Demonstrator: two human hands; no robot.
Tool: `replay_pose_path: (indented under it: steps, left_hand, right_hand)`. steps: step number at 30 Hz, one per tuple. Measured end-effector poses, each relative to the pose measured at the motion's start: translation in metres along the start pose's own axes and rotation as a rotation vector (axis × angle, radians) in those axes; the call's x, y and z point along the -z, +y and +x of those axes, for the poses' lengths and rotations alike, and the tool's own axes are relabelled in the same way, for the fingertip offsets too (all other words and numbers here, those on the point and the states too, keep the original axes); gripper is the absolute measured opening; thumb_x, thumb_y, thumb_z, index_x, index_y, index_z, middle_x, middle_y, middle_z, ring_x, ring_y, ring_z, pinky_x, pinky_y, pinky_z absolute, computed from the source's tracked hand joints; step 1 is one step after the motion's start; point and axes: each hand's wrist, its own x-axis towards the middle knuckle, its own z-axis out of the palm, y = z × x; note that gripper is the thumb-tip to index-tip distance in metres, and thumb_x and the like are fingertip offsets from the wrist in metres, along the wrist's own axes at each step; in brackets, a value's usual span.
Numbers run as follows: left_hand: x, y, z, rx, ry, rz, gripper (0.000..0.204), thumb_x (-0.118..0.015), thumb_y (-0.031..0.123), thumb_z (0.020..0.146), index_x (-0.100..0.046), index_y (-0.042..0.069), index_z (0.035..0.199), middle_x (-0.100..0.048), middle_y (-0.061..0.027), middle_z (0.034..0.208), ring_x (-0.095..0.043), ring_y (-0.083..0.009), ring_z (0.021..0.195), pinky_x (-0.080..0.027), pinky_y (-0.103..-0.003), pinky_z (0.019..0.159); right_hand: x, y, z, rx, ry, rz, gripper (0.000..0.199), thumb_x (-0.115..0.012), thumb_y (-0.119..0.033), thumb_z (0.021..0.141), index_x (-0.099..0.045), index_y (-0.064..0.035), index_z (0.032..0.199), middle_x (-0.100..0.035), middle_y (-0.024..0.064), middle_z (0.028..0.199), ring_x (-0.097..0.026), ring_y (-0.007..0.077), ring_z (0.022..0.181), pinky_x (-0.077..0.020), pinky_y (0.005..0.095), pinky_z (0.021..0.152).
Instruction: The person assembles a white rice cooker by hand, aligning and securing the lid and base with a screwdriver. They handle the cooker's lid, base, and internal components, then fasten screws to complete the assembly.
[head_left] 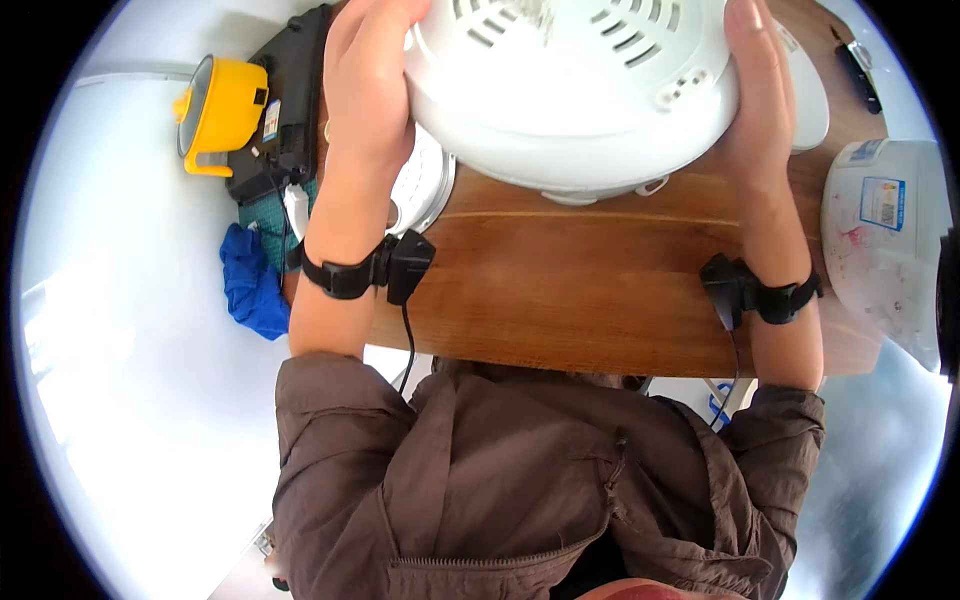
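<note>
A large white rounded appliance (pixel 570 110), with vent slots in the face turned up toward me, is held above the wooden table between my two hands. It looks like the underside of a rice cooker body. My left hand (pixel 370 85) presses on its left side, and my right hand (pixel 762 105) grips the right side, thumb near the upper rim. The fingertips of both hands are partly hidden or cut off by the top edge. Below my left wrist a round white part (pixel 428 185) lies on the table, half covered by my forearm.
The wooden table (pixel 560 280) reaches close to my body. Left stand a yellow pot (pixel 235 105), a black case (pixel 292 95), a green mat (pixel 262 218) and blue cloth (pixel 248 280). Right are a white curved piece (pixel 808 95), a black-handled tool (pixel 860 80) and a white tub (pixel 865 265).
</note>
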Motion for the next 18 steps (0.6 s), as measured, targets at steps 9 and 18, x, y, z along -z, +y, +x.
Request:
replay_pose_path:
  steps: [9, 18]
  left_hand:
    - [0.009, 0.003, 0.001, 0.075, 0.045, 0.171, 0.060, -0.048, 0.019, 0.095, -0.049, -0.010, 0.147, -0.061, -0.0200, 0.141, -0.058, -0.0246, 0.129, -0.041, -0.034, 0.112]
    - [-0.003, 0.005, 0.009, 0.140, 0.084, 0.171, 0.073, -0.048, 0.027, 0.090, -0.041, -0.014, 0.150, -0.050, -0.0269, 0.152, -0.050, -0.0340, 0.141, -0.036, -0.040, 0.119]
  right_hand:
    - [0.028, 0.039, 0.000, 0.100, -0.168, -0.051, 0.073, -0.040, -0.052, 0.106, -0.039, 0.0026, 0.155, -0.046, 0.0232, 0.156, -0.049, 0.0304, 0.142, -0.0411, 0.0435, 0.116]
    - [0.026, 0.033, -0.005, 0.073, -0.131, -0.186, 0.105, -0.042, -0.076, 0.095, -0.028, 0.0087, 0.156, -0.032, 0.0317, 0.162, -0.038, 0.0390, 0.149, -0.0323, 0.0478, 0.121]
